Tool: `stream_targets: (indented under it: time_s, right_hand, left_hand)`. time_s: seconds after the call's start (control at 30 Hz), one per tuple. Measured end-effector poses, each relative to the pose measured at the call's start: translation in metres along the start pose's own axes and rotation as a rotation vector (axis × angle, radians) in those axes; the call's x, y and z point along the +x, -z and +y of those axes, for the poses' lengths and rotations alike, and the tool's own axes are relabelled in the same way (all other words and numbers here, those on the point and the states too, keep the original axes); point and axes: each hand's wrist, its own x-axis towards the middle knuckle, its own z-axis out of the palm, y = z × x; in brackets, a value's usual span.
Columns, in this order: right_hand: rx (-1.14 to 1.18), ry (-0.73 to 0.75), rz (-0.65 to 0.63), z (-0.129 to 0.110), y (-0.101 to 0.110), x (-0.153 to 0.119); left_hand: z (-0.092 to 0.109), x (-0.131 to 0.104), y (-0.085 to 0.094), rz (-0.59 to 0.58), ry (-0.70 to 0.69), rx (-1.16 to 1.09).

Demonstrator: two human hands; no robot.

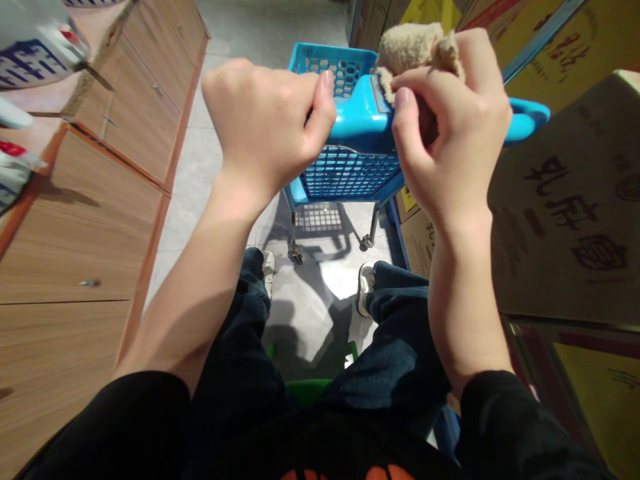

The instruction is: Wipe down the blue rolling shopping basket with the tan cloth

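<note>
A blue shopping cart (350, 173) stands right in front of me, its lattice basket facing me and its wheels on the floor. My left hand (270, 123) is closed in a fist around the left part of the cart's blue handle (357, 127). A fuzzy tan cloth (413, 50) is bunched over the handle, right of its middle. My right hand (455, 120) pinches this cloth between thumb and fingers and presses it against the handle. The handle's right end sticks out past my right hand. Part of the cloth is hidden behind my fingers.
Wooden cabinets (85, 220) line the left side, with white packages (37, 50) on top. Stacked cardboard boxes (570, 200) rise close on the right. Between them runs a grey tiled floor (240, 33). Something green (307, 390) shows between my legs.
</note>
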Motion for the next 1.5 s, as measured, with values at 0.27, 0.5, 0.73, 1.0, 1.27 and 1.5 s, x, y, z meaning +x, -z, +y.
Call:
stream_targets:
  time_s: [0.27, 0.5, 0.73, 1.0, 1.27, 1.5]
  right_hand:
    - [0.007, -0.034, 0.055, 0.029, 0.009, 0.006]
    - [0.077, 0.040, -0.018, 0.009, 0.003, 0.000]
    - [0.023, -0.035, 0.052, 0.033, 0.010, 0.005]
    - [0.005, 0.028, -0.019, -0.005, -0.004, -0.004]
    - [0.012, -0.017, -0.012, 0.008, 0.000, 0.001]
    - [-0.006, -0.011, -0.098, -0.020, -0.016, -0.011]
  left_hand:
    - [-0.003, -0.001, -0.003, 0.037, -0.009, -0.004]
    - [-0.003, -0.002, -0.001, 0.050, -0.023, -0.049]
    - [-0.003, -0.001, -0.003, 0.038, -0.005, -0.063]
    - [-0.005, -0.002, -0.006, 0.053, -0.023, -0.023]
    - [-0.005, -0.003, -0.006, 0.063, -0.020, -0.028]
    - [-0.003, -0.001, -0.006, 0.045, 0.003, -0.022]
